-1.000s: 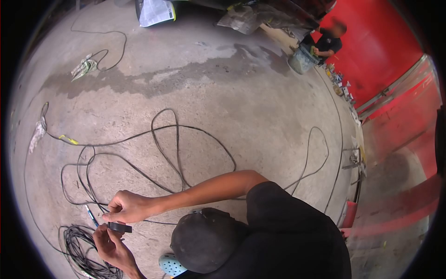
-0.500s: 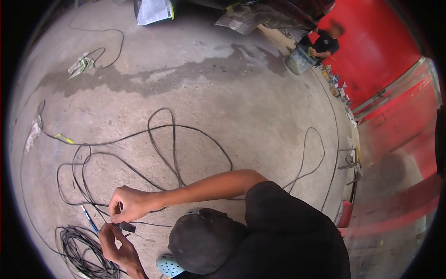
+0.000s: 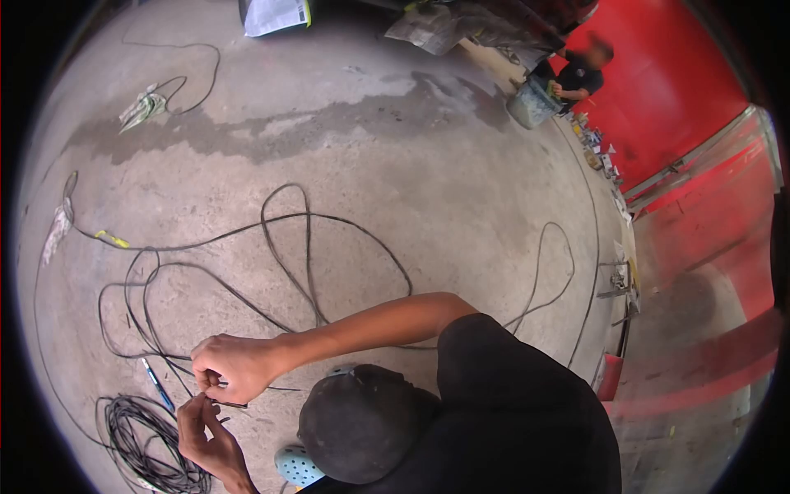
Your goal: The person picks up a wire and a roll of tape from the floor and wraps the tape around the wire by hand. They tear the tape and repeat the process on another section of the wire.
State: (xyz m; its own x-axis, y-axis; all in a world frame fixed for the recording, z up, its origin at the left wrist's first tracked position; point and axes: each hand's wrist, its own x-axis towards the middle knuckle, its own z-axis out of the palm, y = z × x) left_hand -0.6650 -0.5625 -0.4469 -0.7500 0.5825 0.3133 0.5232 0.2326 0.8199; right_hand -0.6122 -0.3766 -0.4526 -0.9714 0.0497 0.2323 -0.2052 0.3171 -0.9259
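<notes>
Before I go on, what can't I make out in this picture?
All in the head view:
- How the dark piece is held: the right hand and left hand cover much of it.
- The rest of the light blue clog: hidden behind the dark cap.
- Print on the white sheet: too small.
- Items along the red wall: too small.

Thin dark piece (image 3: 232,404), partly hidden, nearly level between hands (image 3: 237,365).
</notes>
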